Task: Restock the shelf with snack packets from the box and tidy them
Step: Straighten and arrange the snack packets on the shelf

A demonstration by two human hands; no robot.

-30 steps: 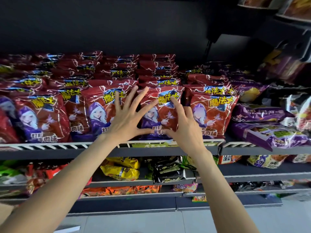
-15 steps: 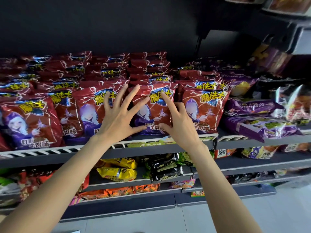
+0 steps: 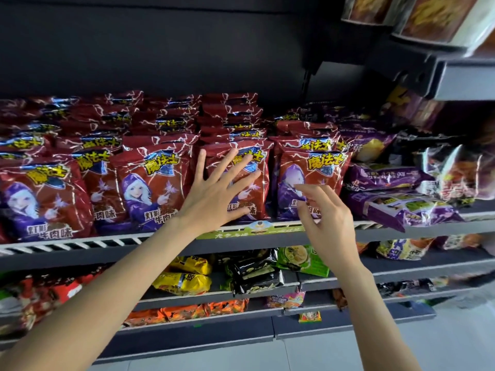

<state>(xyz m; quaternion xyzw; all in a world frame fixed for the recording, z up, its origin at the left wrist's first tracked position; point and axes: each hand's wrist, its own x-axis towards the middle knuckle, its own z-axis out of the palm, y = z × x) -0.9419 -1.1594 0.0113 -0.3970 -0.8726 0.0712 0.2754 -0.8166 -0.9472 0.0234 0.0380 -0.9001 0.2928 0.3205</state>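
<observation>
Head view: the left hand [image 3: 214,199] lies flat, fingers spread, against a front red snack packet [image 3: 242,180] on the shelf [image 3: 107,243], probably squaring it upright; the right hand [image 3: 325,218], fingers loosely curled and grasping nothing, reaches toward the neighbouring packet [image 3: 310,180]. The box is out of view.

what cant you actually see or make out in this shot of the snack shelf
- Front red packet, head view: its picture is mostly covered by the left hand.
- The restock box: outside the frame.
- Right hand: whether its fingertips touch the next red packet cannot be told.
- Top-right packets: blurred, cut off by the edge.
- Back rows of red packets: dark, labels unreadable.
</observation>
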